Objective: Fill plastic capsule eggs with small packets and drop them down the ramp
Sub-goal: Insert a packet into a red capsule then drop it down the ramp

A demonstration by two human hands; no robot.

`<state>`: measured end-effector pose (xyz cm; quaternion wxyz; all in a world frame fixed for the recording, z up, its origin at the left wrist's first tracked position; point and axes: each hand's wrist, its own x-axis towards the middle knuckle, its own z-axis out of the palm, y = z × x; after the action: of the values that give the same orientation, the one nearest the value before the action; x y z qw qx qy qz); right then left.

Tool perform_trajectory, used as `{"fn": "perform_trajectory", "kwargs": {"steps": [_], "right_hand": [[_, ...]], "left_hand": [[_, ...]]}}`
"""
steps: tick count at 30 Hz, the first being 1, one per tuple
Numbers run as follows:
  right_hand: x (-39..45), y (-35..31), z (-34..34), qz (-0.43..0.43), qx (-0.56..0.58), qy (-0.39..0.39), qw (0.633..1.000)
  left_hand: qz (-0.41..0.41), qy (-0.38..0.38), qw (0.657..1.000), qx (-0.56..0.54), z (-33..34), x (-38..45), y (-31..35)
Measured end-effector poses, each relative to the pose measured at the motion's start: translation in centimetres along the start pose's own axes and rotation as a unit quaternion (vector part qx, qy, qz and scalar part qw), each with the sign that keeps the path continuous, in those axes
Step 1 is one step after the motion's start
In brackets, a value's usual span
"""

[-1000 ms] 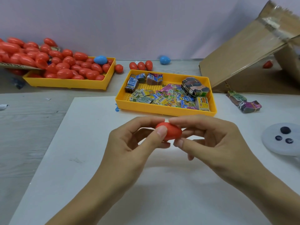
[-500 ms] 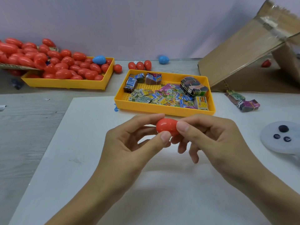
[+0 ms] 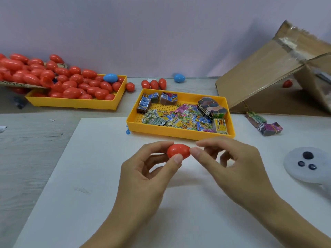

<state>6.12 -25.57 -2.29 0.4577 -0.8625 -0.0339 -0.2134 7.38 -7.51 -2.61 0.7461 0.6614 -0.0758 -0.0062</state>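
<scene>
The packet tray sits on the board. Behind it lie 3 eggs. To its left, off the board, stands the egg tray. To its right lie bundles; behind those rises the ramp. Before the packet tray, both hands hold 1 egg.

Left hand pinches a closed red egg; right hand thumb touches its end

No text can be read: the small packets in the yellow tray carry colourful print (too small and blurred to make out).
</scene>
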Motion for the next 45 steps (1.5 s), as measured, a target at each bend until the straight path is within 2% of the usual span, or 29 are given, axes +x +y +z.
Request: {"fn": "perform_trajectory", "kwargs": {"steps": [2,4,9,12,16,20,24,31,33,36,41,45], "right_hand": [[0.8,0.8,-0.1,-0.052,-0.100,0.049,0.992],[1.8,1.7,-0.1,-0.065,-0.167,0.079,0.981],[2.9,1.9,0.8,-0.098,-0.224,0.084,0.966],[5.4,1.3,1.0,-0.083,-0.242,0.008,0.967],[10.3,0.4,1.5,0.048,-0.244,-0.112,0.962],[12.7,-0.8,2.3,0.109,-0.309,-0.218,0.919],[12.8,-0.8,2.8,0.102,-0.319,-0.165,0.928],[10.6,0.5,1.9,0.034,-0.210,-0.084,0.974],[9.6,0.4,1.3,0.020,-0.092,-0.029,0.995],[8.1,0.5,0.5,0.061,0.097,-0.022,0.993],[7.8,1.3,0.5,0.141,0.061,0.016,0.988],[7.7,0.6,-0.1,0.123,0.041,0.013,0.991]], "left_hand": [[0.000,0.014,1.000,-0.004,-0.3,0.4,-0.1],[-0.001,0.016,1.000,-0.003,-0.4,0.5,-0.2],[0.021,0.015,1.000,0.011,-0.2,0.5,-0.4],[0.066,0.005,0.996,0.059,0.0,0.3,-0.4],[0.121,-0.021,0.989,0.085,0.1,-0.1,-0.4],[0.125,-0.013,0.989,0.079,-0.1,0.1,-0.4],[0.103,0.004,0.992,0.069,-0.6,0.5,-0.3],[0.094,0.024,0.995,0.026,-1.0,1.0,-0.6],[0.080,0.030,0.996,-0.006,-1.2,1.1,-0.6],[0.070,0.029,0.996,-0.051,-1.4,1.4,-0.2],[0.070,0.026,0.995,-0.066,-1.1,1.4,0.5],[0.064,0.018,0.996,-0.051,-1.2,1.4,0.4]]}}
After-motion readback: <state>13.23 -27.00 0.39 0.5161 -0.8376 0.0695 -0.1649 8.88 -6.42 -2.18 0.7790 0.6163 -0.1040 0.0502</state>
